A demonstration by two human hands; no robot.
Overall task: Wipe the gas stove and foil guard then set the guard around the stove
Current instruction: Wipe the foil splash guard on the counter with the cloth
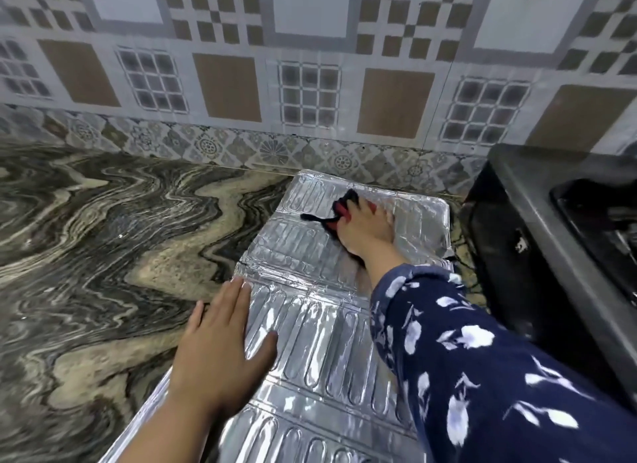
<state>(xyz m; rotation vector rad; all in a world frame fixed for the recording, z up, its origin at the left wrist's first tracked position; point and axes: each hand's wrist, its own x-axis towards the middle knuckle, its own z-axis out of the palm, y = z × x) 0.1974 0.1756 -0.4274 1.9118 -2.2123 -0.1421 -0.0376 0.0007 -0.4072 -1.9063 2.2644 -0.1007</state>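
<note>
Presently your right hand [365, 228] presses a cloth [336, 211] on the guard [310, 324] lying flat on the tabletop [103, 221], left hand [224, 342] open, steadying it; placement around the stove [551, 238] remains.

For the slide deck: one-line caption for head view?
Right hand wipes flat foil guard with cloth; left hand steadies it.

A patterned tile wall [310, 66] fills the upper frame, a floral border along its base. Swirled grey-beige marble tabletop [86, 238] spreads across the left.
</note>
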